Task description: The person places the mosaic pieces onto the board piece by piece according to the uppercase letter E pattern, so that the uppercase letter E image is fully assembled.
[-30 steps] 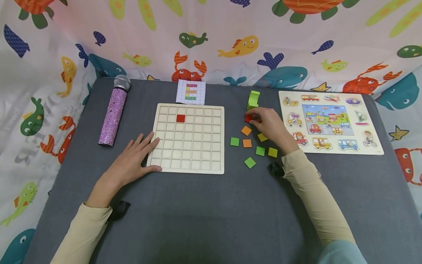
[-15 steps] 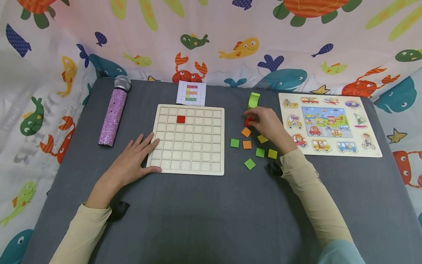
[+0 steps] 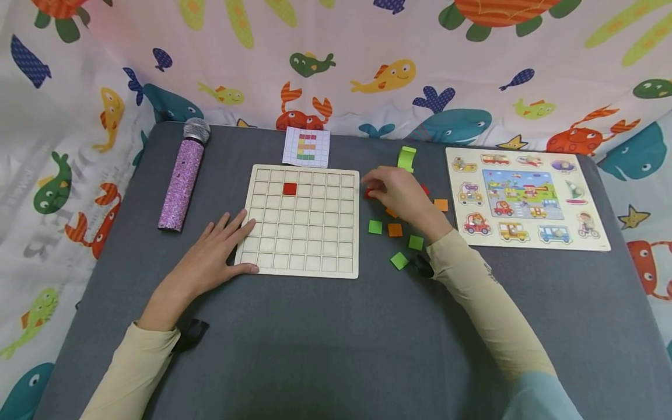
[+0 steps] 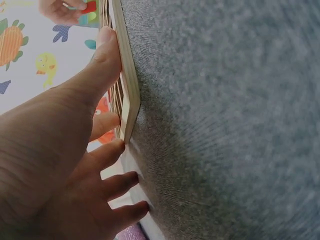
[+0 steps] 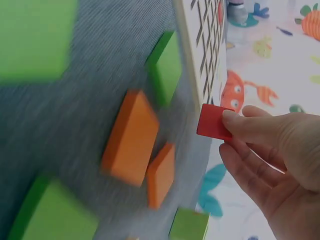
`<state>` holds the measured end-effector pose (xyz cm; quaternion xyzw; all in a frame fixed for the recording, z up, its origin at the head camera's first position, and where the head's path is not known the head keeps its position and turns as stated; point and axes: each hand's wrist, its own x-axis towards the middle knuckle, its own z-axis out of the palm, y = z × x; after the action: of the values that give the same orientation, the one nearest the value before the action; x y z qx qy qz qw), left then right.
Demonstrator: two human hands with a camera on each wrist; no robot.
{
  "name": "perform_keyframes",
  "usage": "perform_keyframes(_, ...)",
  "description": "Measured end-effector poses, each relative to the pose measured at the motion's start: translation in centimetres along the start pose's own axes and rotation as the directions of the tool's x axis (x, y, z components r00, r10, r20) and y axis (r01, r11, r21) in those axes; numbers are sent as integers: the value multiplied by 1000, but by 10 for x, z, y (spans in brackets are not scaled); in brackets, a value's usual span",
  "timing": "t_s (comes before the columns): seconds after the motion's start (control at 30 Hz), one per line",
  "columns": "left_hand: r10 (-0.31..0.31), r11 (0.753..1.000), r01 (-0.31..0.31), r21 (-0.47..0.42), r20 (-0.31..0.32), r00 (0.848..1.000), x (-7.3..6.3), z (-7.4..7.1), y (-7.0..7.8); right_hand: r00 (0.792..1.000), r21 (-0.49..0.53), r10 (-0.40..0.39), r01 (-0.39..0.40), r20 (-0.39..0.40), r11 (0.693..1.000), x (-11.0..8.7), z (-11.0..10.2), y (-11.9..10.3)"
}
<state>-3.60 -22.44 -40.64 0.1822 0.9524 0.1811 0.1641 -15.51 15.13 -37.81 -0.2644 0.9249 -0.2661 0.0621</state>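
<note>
My right hand [image 3: 401, 198] pinches a square red tile [image 5: 214, 121] between thumb and fingertips, above the cloth just right of the wooden grid board [image 3: 304, 233]. One red tile [image 3: 289, 189] sits in a cell of the board's second row. My left hand [image 3: 207, 259] rests at the board's left edge with straight, spread fingers; in the left wrist view its thumb [image 4: 106, 47] touches the rim. Below the right hand lie loose tiles, among them a green tile [image 3: 375, 227] and an orange tile [image 3: 395, 230]. The yellow tiles are hidden by the right hand and forearm.
Behind the board lies a printed pattern card [image 3: 307, 147]. A glittery purple microphone [image 3: 181, 181] lies at the left. A vehicle puzzle board [image 3: 572, 233] is at the right. Overlapping light green tiles [image 3: 406, 157] stand near the back edge, before a sea-animal curtain [image 3: 346, 111].
My right hand has picked the red tile from the loose tiles and moved left toward the grid board, uncovering another red and an orange tile. The left hand has stayed in place.
</note>
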Motion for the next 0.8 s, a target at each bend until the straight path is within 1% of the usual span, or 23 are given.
perform_keyframes(0.13, -1, 1000, 1, 3, 3, 1000, 1, -1, 1, 999, 27, -45, 45, 3, 999, 13, 7, -11)
perform_keyframes(0.23, 5, 1000, -5, 4, -4, 1000, 0, -1, 1, 998, 60, -64, 63, 18, 996, 25, 13, -19)
perform_keyframes(0.37, 8, 1000, -8, -2, -15, 1000, -4, -1, 2, 995, 105, -77, 70, 64, 992, 41, 24, -33)
perform_keyframes(0.47, 7, 1000, -7, -10, -16, 1000, -5, -1, 3, 991, 111, -73, 61, 111, 992, 54, 32, -44)
perform_keyframes(0.6, 11, 1000, -11, -10, -19, 1000, -4, -2, 3, 985, 106, -79, 64, 151, 992, 70, 41, -57)
perform_keyframes(0.8, 8, 1000, -8, -8, -18, 1000, -2, -2, 2, 982, 124, -104, 85, 156, 989, 84, 49, -66)
